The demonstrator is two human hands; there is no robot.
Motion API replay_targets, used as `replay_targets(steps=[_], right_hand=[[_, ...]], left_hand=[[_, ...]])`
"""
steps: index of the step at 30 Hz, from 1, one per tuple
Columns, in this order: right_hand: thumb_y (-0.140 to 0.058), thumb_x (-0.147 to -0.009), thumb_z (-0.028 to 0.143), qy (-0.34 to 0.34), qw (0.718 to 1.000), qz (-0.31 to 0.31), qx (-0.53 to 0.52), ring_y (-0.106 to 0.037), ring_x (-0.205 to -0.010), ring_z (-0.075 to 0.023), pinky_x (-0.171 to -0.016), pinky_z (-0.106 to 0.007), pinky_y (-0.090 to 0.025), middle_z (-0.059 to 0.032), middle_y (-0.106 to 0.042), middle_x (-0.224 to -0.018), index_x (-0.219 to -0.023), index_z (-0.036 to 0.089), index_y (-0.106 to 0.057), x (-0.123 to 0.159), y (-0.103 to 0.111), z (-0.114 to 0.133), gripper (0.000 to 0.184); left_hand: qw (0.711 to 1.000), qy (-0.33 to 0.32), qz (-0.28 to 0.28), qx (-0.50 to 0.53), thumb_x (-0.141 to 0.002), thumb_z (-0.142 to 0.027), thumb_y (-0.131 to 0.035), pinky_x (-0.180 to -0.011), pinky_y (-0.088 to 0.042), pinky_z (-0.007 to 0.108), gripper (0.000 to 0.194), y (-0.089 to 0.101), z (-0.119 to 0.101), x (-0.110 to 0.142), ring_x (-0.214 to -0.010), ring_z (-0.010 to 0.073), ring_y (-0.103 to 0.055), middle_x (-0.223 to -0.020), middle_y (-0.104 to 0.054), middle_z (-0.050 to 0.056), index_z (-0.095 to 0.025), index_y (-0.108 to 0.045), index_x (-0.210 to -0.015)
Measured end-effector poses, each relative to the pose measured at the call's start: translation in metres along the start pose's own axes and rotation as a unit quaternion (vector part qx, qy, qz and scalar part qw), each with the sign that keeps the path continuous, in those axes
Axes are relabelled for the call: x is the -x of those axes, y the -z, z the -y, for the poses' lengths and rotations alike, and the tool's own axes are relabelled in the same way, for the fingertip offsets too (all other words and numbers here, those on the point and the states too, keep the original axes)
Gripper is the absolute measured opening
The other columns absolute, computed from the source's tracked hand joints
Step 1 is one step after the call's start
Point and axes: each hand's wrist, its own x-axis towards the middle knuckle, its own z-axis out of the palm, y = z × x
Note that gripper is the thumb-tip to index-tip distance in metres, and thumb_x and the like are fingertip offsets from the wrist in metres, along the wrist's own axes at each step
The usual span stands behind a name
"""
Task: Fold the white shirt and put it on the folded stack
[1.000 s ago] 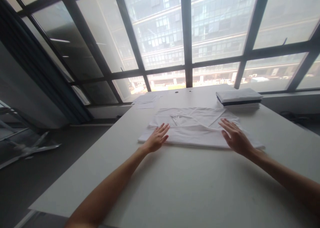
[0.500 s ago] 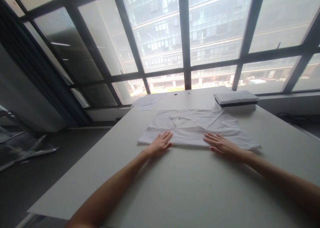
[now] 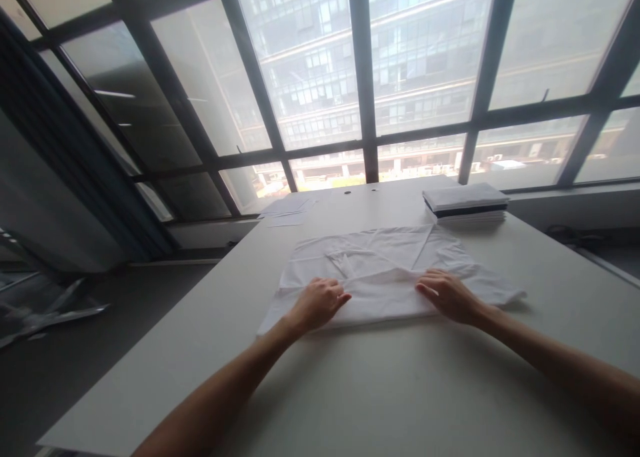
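Left hand (image 3: pixel 317 305) and right hand (image 3: pixel 453 297) curl on white cloth (image 3: pixel 380 289), grip unclear; uneven pulling could skew its creased layers

Cropped arms, blurred corner
The bottom edge cuts the table (image 3: pixel 390 383) and left forearm (image 3: pixel 220 390); the right edge, the right forearm (image 3: pixel 555 360). A silvery object (image 3: pixel 65 317), lower left, is blurred.

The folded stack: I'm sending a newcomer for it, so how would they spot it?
Below the windows stands a white table. On its far right part sits the folded stack. Unlike the flatter white cloth nearer you, it has several layers, one dark.
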Motion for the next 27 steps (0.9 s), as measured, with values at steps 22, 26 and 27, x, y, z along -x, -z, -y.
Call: replay_targets(steps=[22,26,27], right_hand=[[-0.019,-0.103,0.059,-0.118,0.981,0.117,0.099,-0.018,-0.153,-0.0273,-0.123,-0.056,-0.016,-0.0153,-0.025,-0.164,-0.159,0.015,-0.028,-0.03,-0.047,-0.026,0.073],[-0.019,-0.103,0.053,-0.147,0.974,0.072,0.158,-0.015,-0.153,-0.0287,-0.122,-0.059,-0.014,-0.0163,-0.027,-0.164,-0.158,0.015,-0.031,-0.004,-0.028,-0.073,0.068],[-0.021,-0.103,0.052,-0.149,0.973,0.063,0.167,-0.015,-0.153,-0.0286,-0.122,-0.059,-0.014,-0.0161,-0.027,-0.164,-0.158,0.015,-0.032,0.001,-0.023,-0.08,0.067]], left_hand=[[0.99,-0.08,0.096,0.069,-0.104,-0.061,-0.026,-0.124,-0.009,0.051,0.066,-0.043,-0.017,-0.014,-0.155,0.0286,-0.009,-0.167,-0.016,0.006,-0.028,-0.025,-0.161],[0.99,-0.084,0.086,0.08,-0.104,-0.061,-0.026,-0.124,-0.007,0.05,0.065,-0.044,-0.016,-0.014,-0.155,0.0283,-0.01,-0.167,-0.016,0.004,-0.03,-0.025,-0.161],[0.989,-0.084,0.086,0.082,-0.104,-0.061,-0.027,-0.124,-0.007,0.051,0.065,-0.044,-0.016,-0.014,-0.155,0.0286,-0.01,-0.167,-0.016,0.004,-0.029,-0.025,-0.161]])
